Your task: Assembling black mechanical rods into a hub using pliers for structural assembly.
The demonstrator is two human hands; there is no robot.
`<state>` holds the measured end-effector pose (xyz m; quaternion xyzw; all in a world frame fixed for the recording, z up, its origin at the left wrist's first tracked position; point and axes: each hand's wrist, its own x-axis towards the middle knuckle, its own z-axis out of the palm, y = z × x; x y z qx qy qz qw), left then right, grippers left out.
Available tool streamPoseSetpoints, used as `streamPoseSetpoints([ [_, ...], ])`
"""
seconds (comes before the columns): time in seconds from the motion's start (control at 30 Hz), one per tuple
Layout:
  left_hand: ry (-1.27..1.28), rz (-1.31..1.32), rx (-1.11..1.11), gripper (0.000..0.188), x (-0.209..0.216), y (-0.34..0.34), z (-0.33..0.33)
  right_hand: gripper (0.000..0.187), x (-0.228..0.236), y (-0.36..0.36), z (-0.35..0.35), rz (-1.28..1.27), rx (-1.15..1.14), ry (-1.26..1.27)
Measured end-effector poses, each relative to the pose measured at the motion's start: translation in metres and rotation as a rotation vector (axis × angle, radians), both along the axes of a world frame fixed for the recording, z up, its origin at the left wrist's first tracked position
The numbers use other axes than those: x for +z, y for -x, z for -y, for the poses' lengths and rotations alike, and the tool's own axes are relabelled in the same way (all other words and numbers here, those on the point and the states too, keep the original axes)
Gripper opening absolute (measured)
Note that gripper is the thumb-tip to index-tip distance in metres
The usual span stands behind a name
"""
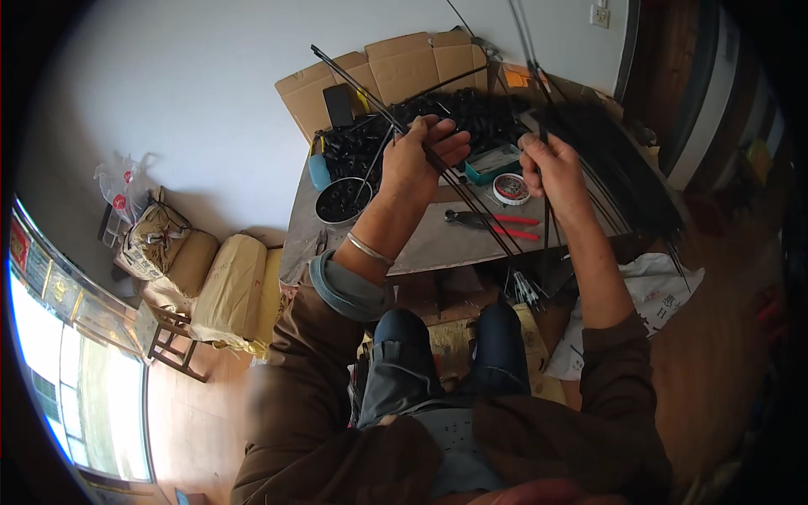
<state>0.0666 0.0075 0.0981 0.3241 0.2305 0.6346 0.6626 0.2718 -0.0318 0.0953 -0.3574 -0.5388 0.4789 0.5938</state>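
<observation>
My left hand [417, 160] holds a few thin black rods [353, 82] against its palm, with its fingers partly stretched. These rods slant from upper left down to the lower right, where pale tips [526, 289] show past the table's front edge. In my right hand [555, 172], the fingers are closed round more thin dark rods [531, 63], held nearly upright and blurred at the top. Between the hands, red-handled pliers [513, 220] lie on the grey table [429, 244]. Behind them are a round white tub [511, 190] and a teal tray [481, 178].
A bowl [323, 215] of small black parts stands left, beside a blue bottle [319, 172]. Black parts [471, 108] are heaped before a cardboard wall [404, 67] with a phone [339, 105]. Long black rods [627, 168] cover the table's right side. Wrapped packages [231, 282] lie left.
</observation>
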Motion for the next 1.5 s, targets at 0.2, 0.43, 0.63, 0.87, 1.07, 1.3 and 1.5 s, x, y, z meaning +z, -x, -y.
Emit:
streamPoseSetpoints([
  [0.2, 0.079, 0.061, 0.184, 0.029, 0.007, 0.031, -0.014, 0.02, 0.009, -0.049, -0.021, -0.149, -0.118, -0.021],
  [0.43, -0.008, -0.19, -0.123, 0.04, 0.013, -0.014, -0.006, 0.018, -0.006, 0.006, 0.02, 0.099, 0.156, 0.089],
  [0.63, -0.024, -0.261, -0.236, 0.04, 0.01, -0.04, -0.015, 0.021, -0.049, 0.022, 0.027, 0.317, 0.255, -0.072],
  [0.87, 0.066, -0.207, -0.129, 0.032, 0.014, -0.026, -0.031, 0.022, -0.051, -0.049, 0.006, 0.587, 0.201, 0.158],
  [1.07, 0.001, -0.174, -0.062, 0.035, 0.018, -0.019, -0.026, 0.027, -0.15, -0.203, -0.087, 1.206, -0.689, 0.028],
  [1.3, -0.01, -0.159, 0.078, 0.032, 0.028, -0.05, -0.009, 0.023, -0.188, -0.235, -0.108, 1.642, -0.886, -0.026],
  [1.5, -0.119, -0.104, -0.416, 0.03, 0.01, 0.006, -0.035, 0.019, -0.174, -0.214, -0.102, 1.568, -0.835, -0.087],
])
